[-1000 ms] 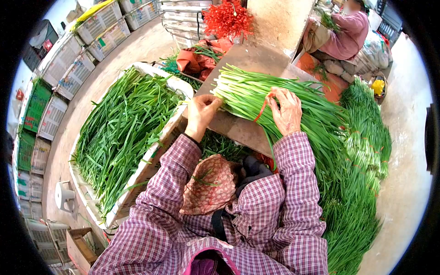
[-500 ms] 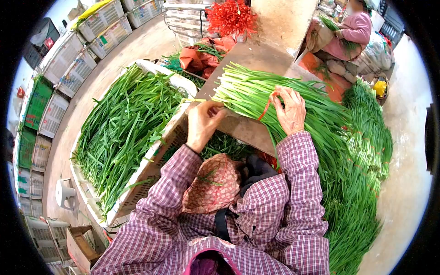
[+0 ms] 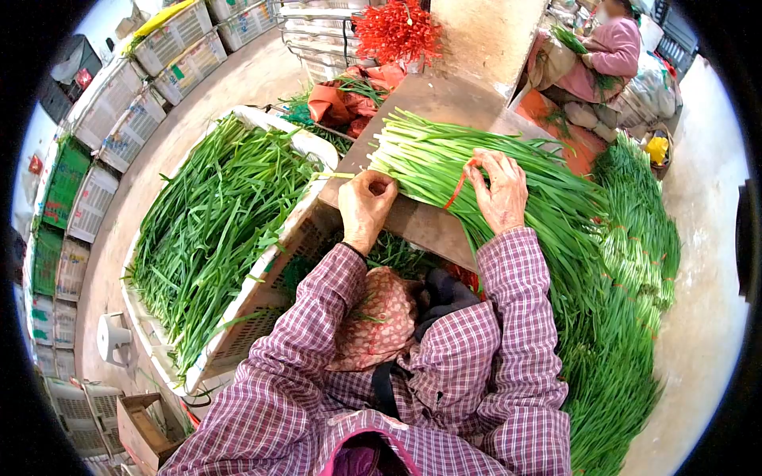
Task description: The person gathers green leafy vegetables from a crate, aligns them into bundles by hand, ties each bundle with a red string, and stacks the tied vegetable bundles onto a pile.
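Note:
A bundle of green stalks (image 3: pixel 429 159) lies across the brown board (image 3: pixel 436 230), its pale cut ends to the left. A thin red tie (image 3: pixel 455 193) runs over the bundle. The fingers of my right hand (image 3: pixel 498 189) pinch this tie on top of the stalks. Just left of the pale ends, my left hand (image 3: pixel 367 208) is closed with fingertips curled round to the thumb. A thin yellowish stalk (image 3: pixel 335 174) sticks out to the left beside its fingers; whether the fingers grip it is hard to tell.
At the left stands a white crate (image 3: pixel 238 317) full of loose green leaves. Tied green bundles (image 3: pixel 611 357) are piled at the right. Red ties (image 3: pixel 397 32) hang at the top. A co-worker (image 3: pixel 607 59) sits at the upper right. Crates (image 3: pixel 87 206) line the far left.
My left hand has shifted slightly right towards the pale ends, and its fingers have curled round. A yellowish stalk now shows beside it. My right hand stays on the red tie.

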A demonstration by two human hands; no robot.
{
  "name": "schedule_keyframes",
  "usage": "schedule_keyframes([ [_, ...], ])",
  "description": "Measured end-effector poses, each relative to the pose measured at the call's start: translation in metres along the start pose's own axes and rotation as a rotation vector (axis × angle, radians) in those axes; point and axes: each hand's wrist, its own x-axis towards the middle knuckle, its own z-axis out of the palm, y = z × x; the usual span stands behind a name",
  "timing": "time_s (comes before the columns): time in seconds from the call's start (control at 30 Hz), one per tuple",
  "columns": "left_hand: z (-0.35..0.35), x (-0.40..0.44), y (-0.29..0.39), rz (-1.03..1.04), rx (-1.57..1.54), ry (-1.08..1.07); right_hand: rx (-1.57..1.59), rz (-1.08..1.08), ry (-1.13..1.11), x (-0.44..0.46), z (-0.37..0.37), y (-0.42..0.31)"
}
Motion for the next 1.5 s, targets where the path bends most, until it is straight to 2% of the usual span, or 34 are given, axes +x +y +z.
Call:
schedule_keyframes([
  [0.17, -0.014, -0.004, -0.002, -0.011, 0.035, -0.013, 0.012, 0.009, -0.004, 0.000, -0.001, -0.001],
  [0.3, -0.050, -0.017, -0.015, 0.043, 0.194, -0.106, 0.023, 0.001, -0.002, 0.000, -0.002, -0.002],
  [0.37, -0.076, -0.032, -0.031, 0.133, 0.370, -0.313, 0.024, -0.003, 0.001, 0.000, -0.002, -0.002],
  [0.43, -0.105, -0.048, -0.021, 0.112, 0.407, -0.506, 0.024, -0.005, 0.004, 0.000, -0.001, -0.001],
  [0.57, -0.142, -0.066, -0.024, 0.152, 0.557, -0.618, 0.024, -0.009, 0.013, -0.001, 0.001, -0.001],
  [0.63, -0.144, -0.069, -0.030, 0.042, 0.606, -0.620, 0.023, -0.005, -0.002, 0.000, -0.004, -0.005],
  [0.7, -0.147, -0.067, -0.035, 0.295, 0.451, -0.522, 0.037, -0.013, 0.008, 0.000, -0.003, -0.003],
  [0.73, -0.145, -0.068, -0.037, 0.300, 0.450, -0.523, 0.040, -0.024, 0.022, -0.001, -0.002, -0.002],
  [0.77, -0.144, -0.067, -0.026, 0.431, 0.534, -0.462, 0.038, -0.023, 0.025, -0.001, -0.002, -0.003],
  [0.83, -0.150, -0.063, -0.008, 0.564, 0.617, -0.395, 0.034, -0.005, 0.028, -0.002, -0.002, -0.003],
  [0.9, -0.162, -0.057, 0.004, 0.080, 0.592, -0.824, 0.049, -0.005, -0.006, 0.001, -0.008, -0.006],
  [0.97, -0.164, -0.055, -0.001, 0.000, 0.584, -0.817, 0.028, 0.002, -0.030, 0.000, -0.009, -0.008],
  [1.03, -0.168, -0.047, 0.008, 0.195, 0.780, -0.814, 0.038, 0.007, -0.015, 0.001, -0.007, -0.008],
  [1.1, -0.163, -0.035, 0.029, 0.248, 0.789, -0.823, 0.062, -0.025, 0.019, 0.000, -0.006, -0.007],
  [1.17, -0.153, -0.022, 0.037, 0.553, 0.548, -0.552, 0.066, -0.024, 0.041, 0.000, -0.006, -0.009],
  [1.2, -0.144, -0.013, 0.051, 0.584, 0.486, -0.506, 0.059, -0.021, 0.047, -0.001, -0.006, -0.010],
  [1.23, -0.135, -0.005, 0.059, 0.589, 0.485, -0.507, 0.051, -0.017, 0.053, -0.001, -0.006, -0.010],
  [1.3, -0.116, 0.014, 0.070, 0.348, 0.204, -0.518, 0.046, -0.015, 0.062, -0.002, -0.005, -0.009],
  [1.33, -0.105, 0.027, 0.076, 0.337, 0.232, -0.537, 0.046, -0.020, 0.064, -0.002, -0.004, -0.009],
  [1.43, -0.051, 0.063, 0.079, 0.474, 0.207, -0.450, 0.046, -0.017, 0.063, -0.003, -0.006, -0.009],
  [1.5, -0.007, 0.085, 0.057, 0.594, 0.177, -0.371, 0.045, 0.016, -0.019, -0.003, -0.007, -0.008],
])
